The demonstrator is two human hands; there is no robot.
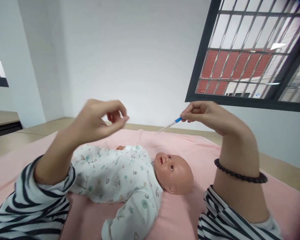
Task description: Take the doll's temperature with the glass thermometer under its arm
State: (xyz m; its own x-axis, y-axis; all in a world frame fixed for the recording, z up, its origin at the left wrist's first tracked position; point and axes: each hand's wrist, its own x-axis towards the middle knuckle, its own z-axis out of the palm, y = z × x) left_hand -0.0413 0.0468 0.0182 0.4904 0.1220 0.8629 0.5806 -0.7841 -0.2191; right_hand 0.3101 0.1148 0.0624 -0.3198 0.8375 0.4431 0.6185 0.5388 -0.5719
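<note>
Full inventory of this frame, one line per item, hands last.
thermometer: 1, clear with blue tip, held up in the air above the doll
baby doll: 1, white patterned onesie, lying on its back on the blanket, head to the right
blanket: 1, pink, spread under the doll
window: 1, dark frame with bars, upper right wall
bracelet: 1, black beads, on the right wrist
sleeves: 2, striped navy and white, both forearms
left hand: 1, raised, fingers pinched, holding nothing
right hand: 1, raised, pinching the thermometer's blue end
</note>
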